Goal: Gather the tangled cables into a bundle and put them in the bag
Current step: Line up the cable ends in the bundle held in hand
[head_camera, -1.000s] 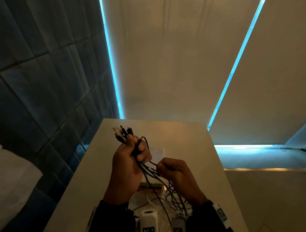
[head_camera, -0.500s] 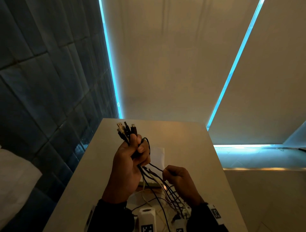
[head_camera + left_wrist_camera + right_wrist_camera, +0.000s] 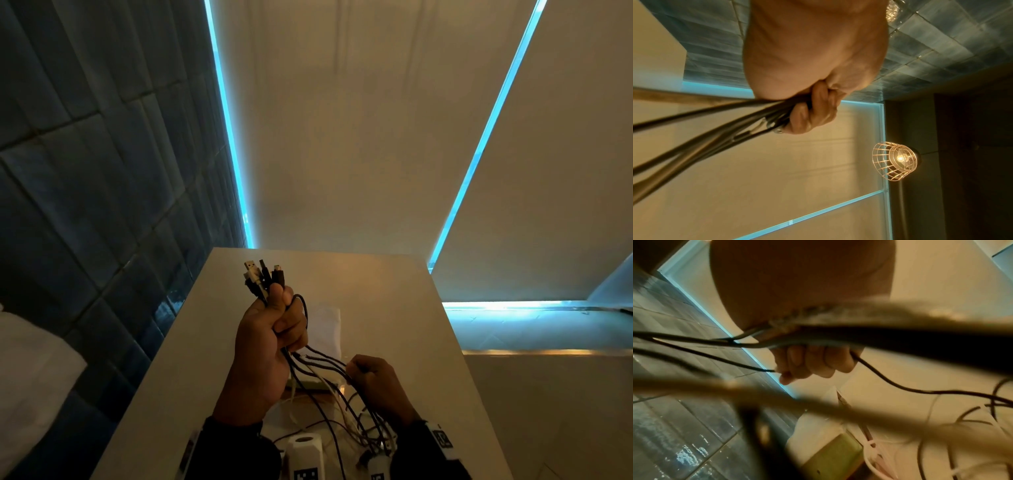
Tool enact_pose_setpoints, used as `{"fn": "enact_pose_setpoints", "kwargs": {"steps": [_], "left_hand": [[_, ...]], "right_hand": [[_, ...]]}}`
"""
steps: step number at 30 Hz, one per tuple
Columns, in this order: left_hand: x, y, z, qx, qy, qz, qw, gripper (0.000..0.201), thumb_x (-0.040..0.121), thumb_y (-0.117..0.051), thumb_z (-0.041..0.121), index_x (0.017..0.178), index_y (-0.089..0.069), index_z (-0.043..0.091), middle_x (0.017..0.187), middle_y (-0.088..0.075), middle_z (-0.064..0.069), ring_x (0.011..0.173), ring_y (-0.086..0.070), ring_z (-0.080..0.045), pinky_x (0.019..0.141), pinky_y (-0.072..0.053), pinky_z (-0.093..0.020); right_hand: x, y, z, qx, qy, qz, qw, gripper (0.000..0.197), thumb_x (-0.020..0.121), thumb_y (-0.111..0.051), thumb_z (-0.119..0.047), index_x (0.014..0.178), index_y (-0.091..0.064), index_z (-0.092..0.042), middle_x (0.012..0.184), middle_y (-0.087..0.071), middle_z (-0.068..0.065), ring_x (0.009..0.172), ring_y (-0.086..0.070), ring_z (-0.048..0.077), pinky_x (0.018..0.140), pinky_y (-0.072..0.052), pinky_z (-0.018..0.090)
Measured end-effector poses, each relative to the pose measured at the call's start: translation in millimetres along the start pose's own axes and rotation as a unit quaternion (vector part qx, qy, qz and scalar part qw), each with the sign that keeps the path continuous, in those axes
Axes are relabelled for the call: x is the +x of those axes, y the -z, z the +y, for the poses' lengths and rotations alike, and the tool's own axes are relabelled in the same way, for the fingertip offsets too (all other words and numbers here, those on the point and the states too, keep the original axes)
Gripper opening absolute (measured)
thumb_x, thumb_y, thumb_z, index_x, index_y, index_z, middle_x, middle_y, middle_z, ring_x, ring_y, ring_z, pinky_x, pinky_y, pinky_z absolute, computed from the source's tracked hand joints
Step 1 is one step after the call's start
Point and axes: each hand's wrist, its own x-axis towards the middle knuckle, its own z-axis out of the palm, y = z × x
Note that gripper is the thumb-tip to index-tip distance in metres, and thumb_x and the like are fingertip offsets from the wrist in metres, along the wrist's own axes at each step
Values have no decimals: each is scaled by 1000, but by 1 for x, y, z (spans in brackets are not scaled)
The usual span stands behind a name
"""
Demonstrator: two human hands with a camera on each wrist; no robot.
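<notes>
Several thin black and white cables (image 3: 310,373), plug ends fisted upright in the left hand (image 3: 265,346) above the pale table (image 3: 394,308), run through the right hand (image 3: 380,387) whose fingers (image 3: 797,360) curl around them, gathering under way; coiling the slack likely follows.

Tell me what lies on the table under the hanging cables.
Under the cables, a pale green block and loose white cords lie on the table, with a white sheet behind. The left hand and right hand cover the rest.
</notes>
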Motion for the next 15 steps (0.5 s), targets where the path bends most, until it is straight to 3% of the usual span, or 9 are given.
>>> {"fn": "enact_pose_setpoints", "kwargs": {"steps": [3, 7, 12, 15], "left_hand": [[2, -1, -1, 54, 0, 35, 998, 25, 87, -42, 33, 72, -41, 13, 48, -30, 7, 37, -21, -4, 41, -16, -22], [3, 1, -4, 102, 5, 77, 992, 27, 98, -37, 27, 75, -42, 14, 51, -42, 4, 37, -27, -6, 37, -24, -18], [4, -2, -11, 139, 26, 109, 984, 29, 102, -33, 25, 78, -44, 12, 62, -65, -6, 44, -45, -12, 46, -34, -23], [3, -5, -14, 142, 33, 122, 982, 29, 101, -37, 26, 83, -50, 8, 67, -61, -8, 54, -53, -14, 53, -41, -27]], "right_hand": [[8, 11, -16, -12, -5, 65, 998, 27, 88, -54, -9, 64, -63, -14, 55, -54, -5, 55, -48, 9, 58, -38, 27], [4, 30, -60, 121, 59, 116, 984, 22, 92, -55, -14, 71, -63, -11, 53, -47, -5, 48, -38, 10, 48, -32, 26], [-28, 39, -119, 236, 192, 34, 952, 17, 94, -53, -5, 81, -59, 2, 54, -39, 4, 47, -31, 10, 44, -29, 18], [-40, 32, -130, 218, 241, -42, 945, 15, 94, -53, -1, 83, -62, 2, 65, -57, 9, 52, -40, 10, 50, -36, 21]]}}
